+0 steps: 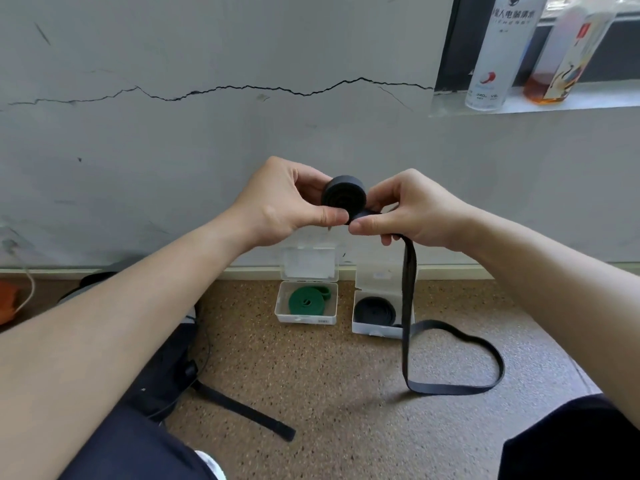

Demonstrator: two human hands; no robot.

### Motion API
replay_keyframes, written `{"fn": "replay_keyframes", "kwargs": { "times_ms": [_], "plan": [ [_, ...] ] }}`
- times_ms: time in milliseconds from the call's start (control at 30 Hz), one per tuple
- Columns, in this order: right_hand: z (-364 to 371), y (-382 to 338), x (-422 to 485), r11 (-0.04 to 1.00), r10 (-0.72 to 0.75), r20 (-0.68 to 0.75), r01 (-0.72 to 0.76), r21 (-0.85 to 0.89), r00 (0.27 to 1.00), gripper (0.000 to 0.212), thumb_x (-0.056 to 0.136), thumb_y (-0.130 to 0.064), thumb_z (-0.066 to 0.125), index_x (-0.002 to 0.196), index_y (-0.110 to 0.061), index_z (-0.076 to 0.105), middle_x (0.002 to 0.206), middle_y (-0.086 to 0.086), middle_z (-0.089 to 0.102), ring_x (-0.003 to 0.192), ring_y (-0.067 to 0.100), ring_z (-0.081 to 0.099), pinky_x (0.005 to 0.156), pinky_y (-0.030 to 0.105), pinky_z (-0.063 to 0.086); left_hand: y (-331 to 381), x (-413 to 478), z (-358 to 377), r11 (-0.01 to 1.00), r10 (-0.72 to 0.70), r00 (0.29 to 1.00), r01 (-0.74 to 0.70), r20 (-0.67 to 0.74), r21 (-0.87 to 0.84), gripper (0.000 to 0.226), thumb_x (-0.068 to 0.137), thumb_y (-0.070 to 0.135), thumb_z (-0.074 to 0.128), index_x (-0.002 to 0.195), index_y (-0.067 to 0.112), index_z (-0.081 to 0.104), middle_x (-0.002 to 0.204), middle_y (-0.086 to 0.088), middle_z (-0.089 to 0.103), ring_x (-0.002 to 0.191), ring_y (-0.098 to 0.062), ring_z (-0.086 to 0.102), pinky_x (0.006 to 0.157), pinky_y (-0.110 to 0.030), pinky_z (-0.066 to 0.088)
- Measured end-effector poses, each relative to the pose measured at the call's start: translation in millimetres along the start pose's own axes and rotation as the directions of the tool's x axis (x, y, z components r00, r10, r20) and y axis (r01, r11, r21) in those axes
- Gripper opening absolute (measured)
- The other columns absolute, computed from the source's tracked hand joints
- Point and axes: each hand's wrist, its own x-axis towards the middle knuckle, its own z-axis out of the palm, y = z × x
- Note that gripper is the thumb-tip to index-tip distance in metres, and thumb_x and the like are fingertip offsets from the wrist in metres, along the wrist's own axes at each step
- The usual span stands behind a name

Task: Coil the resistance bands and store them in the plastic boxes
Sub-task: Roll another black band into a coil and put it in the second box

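Note:
My left hand (284,199) pinches a partly rolled black resistance band (343,195) in mid-air, thumb on the coil's face. My right hand (412,209) grips the band's flat strip right beside the coil. The free length hangs down and loops over the floor at the right. Below stand two open clear plastic boxes against the wall. The left box (306,318) holds a coiled green band (304,301). The right box (375,329) holds a coiled black band (374,310); the hanging strip crosses in front of it.
A black bag with a strap (242,410) lies on the speckled floor at the left, under my left forearm. My dark-trousered knees fill both bottom corners. Two bottles (498,53) stand on the window ledge at upper right. The cracked grey wall is close ahead.

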Motion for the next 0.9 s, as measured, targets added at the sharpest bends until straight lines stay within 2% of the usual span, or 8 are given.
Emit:
{"fn": "replay_keyframes", "kwargs": {
  "times_ms": [133, 267, 333, 467, 533, 633, 767, 900],
  "plan": [
    [5.3, 0.8, 1.7, 1.000, 0.004, -0.057, -0.006, -0.030, 0.998, 0.016, 0.074, -0.020, 0.088, 0.085, -0.012, 0.079, 0.080, 0.015, 0.075, 0.057, 0.017, 0.058, 0.056, 0.027, 0.051, 8.6, 2.0, -1.6, 0.958, 0.033, 0.998, -0.047, 0.054, 0.283, 0.032, 0.066, 0.021, 0.093, 0.094, 0.025, 0.079, 0.081, 0.010, 0.077, 0.076, -0.003, 0.072, 0.073, -0.021, 0.057],
    [13.5, 4.4, 3.1, 1.000, 0.015, -0.048, -0.013, 0.027, 0.999, 0.018, 0.073, -0.015, 0.089, 0.082, -0.010, 0.074, 0.067, 0.005, 0.065, 0.057, 0.018, 0.056, 0.055, 0.025, 0.047, 18.7, 3.0, -2.0, 0.868, 0.011, 0.996, -0.054, 0.088, 0.494, 0.030, 0.064, 0.031, 0.092, 0.091, 0.027, 0.079, 0.075, 0.012, 0.074, 0.074, -0.003, 0.068, 0.068, -0.023, 0.054],
    [16.3, 6.7, 2.8, 0.995, 0.012, -0.020, -0.010, 0.097, 1.000, 0.020, 0.076, -0.013, 0.087, 0.088, -0.006, 0.073, 0.067, 0.002, 0.059, 0.056, 0.016, 0.055, 0.055, 0.024, 0.047, 16.8, 1.5, -3.4, 0.900, -0.021, 0.995, -0.025, 0.100, 0.435, 0.029, 0.065, 0.027, 0.092, 0.090, 0.027, 0.078, 0.078, 0.011, 0.075, 0.075, -0.003, 0.069, 0.070, -0.021, 0.053],
    [17.9, 9.9, 2.9, 0.950, -0.008, 0.016, 0.003, 0.312, 1.000, 0.032, 0.077, -0.014, 0.083, 0.099, 0.004, 0.069, 0.072, 0.009, 0.061, 0.059, 0.019, 0.050, 0.054, 0.026, 0.043, 2.3, -7.5, -3.8, 0.996, -0.087, 0.996, 0.087, 0.035, 0.000, 0.032, 0.070, 0.012, 0.088, 0.099, 0.015, 0.076, 0.090, -0.003, 0.077, 0.082, -0.010, 0.071, 0.078, -0.022, 0.056],
    [19.8, 10.4, 4.3, 0.900, -0.006, 0.007, 0.002, 0.436, 1.000, 0.045, 0.076, -0.020, 0.082, 0.108, 0.008, 0.066, 0.076, 0.010, 0.064, 0.066, 0.024, 0.050, 0.055, 0.027, 0.043, -3.3, -13.2, 7.9, 0.955, -0.137, 0.990, 0.124, -0.032, -0.268, 0.030, 0.076, 0.010, 0.082, 0.105, 0.013, 0.074, 0.096, -0.006, 0.077, 0.090, -0.014, 0.071, 0.083, -0.025, 0.057],
    [25.1, 7.4, 6.8, 0.814, 0.030, -0.032, -0.006, 0.580, 0.999, 0.046, 0.076, -0.018, 0.078, 0.111, 0.007, 0.063, 0.073, 0.008, 0.062, 0.061, 0.020, 0.048, 0.055, 0.026, 0.041, -4.2, -16.7, 31.2, 0.799, -0.244, 0.962, 0.129, -0.121, -0.588, 0.024, 0.084, 0.015, 0.075, 0.108, 0.013, 0.071, 0.102, -0.008, 0.073, 0.096, -0.020, 0.069, 0.093, -0.034, 0.055],
    [28.1, 5.8, 8.1, 0.816, 0.060, -0.062, -0.013, 0.578, 0.996, 0.053, 0.076, -0.023, 0.077, 0.114, 0.011, 0.061, 0.069, 0.005, 0.061, 0.053, 0.015, 0.046, 0.052, 0.025, 0.039, -6.1, -9.3, 34.4, 0.876, -0.216, 0.945, 0.076, -0.246, -0.476, 0.014, 0.087, 0.022, 0.074, 0.100, 0.018, 0.075, 0.101, -0.006, 0.077, 0.102, -0.024, 0.071, 0.098, -0.040, 0.055],
    [23.2, 4.4, 5.2, 0.911, 0.021, -0.058, 0.005, 0.413, 0.998, 0.029, 0.077, -0.021, 0.081, 0.102, -0.010, 0.072, 0.067, 0.000, 0.061, 0.058, 0.018, 0.048, 0.055, 0.025, 0.045, -5.0, -4.2, 20.1, 0.981, -0.079, 0.963, 0.029, -0.258, -0.193, 0.008, 0.084, 0.028, 0.077, 0.092, 0.025, 0.075, 0.084, 0.007, 0.077, 0.082, -0.003, 0.071, 0.079, -0.021, 0.055]
  ]
}}
